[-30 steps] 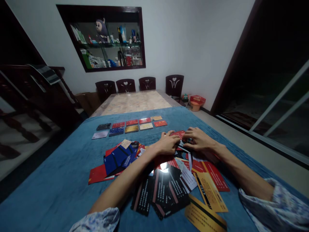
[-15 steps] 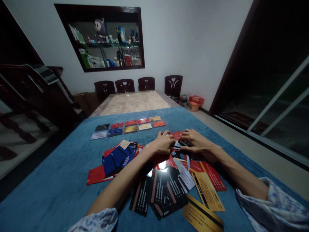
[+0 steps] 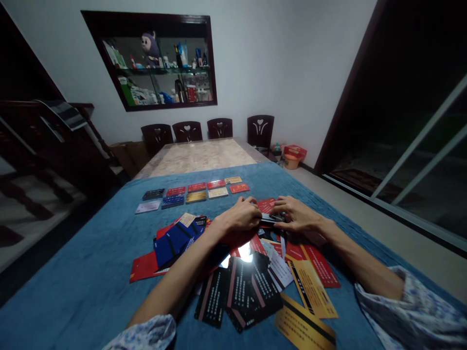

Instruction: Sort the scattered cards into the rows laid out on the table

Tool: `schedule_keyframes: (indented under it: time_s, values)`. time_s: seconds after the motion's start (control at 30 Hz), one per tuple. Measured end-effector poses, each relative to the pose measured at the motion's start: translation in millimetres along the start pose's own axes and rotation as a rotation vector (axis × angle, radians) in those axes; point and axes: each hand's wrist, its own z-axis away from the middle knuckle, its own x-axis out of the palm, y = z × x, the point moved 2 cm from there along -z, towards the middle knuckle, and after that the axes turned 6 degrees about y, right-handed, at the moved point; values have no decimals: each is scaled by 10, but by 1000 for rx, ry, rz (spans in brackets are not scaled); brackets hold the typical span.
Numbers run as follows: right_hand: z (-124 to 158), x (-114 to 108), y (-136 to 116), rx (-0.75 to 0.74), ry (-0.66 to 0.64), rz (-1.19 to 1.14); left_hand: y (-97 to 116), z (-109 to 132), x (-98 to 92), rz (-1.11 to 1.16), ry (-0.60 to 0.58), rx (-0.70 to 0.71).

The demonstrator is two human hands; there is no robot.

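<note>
Between my left hand (image 3: 242, 214) and my right hand (image 3: 295, 213) is a light-coloured card (image 3: 268, 218), gripped at its two ends. Both hands have curled fingers and rest over the loose pile. Red cards (image 3: 265, 206) lie just beyond them. Nearer to me are black cards (image 3: 251, 287), yellow cards (image 3: 312, 287), a gold card (image 3: 304, 323) and a white card (image 3: 280, 271). Blue cards (image 3: 177, 243) lie left of my left forearm, over red ones.
Two rows of small card stacks, including a blue stack (image 3: 172, 201) and a black stack (image 3: 153, 194), sit farther back on the blue cloth (image 3: 91, 243). Dark chairs (image 3: 260, 130) stand past the bare tabletop (image 3: 207, 154).
The light card between my hands now shows as a thinner, flatter strip, with a dark edge below it. My hands have barely moved; the view has shifted slightly.
</note>
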Motion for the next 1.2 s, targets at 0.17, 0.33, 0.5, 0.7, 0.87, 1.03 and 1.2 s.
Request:
schedule_keyframes:
  time_s: [0.17,0.33,0.5,0.7,0.87,1.03,1.2]
  values:
    - [8,-40,-17,1,93,-94,-99,9,-17,60,90,-35]
    - [25,-29,28,56,179,-89,-234,-16,57,138,229,-85]
    - [47,59,152,105,251,-76,-295,-37,121,197,333,-135]
    - [43,181,242,136,271,-25,-248,-35,129,203,396,-194]
    - [18,212,217,123,257,72,-189,-24,132,106,368,-209]
    - [0,262,263,97,238,167,-137,-29,131,60,337,-224]
    - [3,302,303,128,257,200,-127,-33,123,44,346,-280]
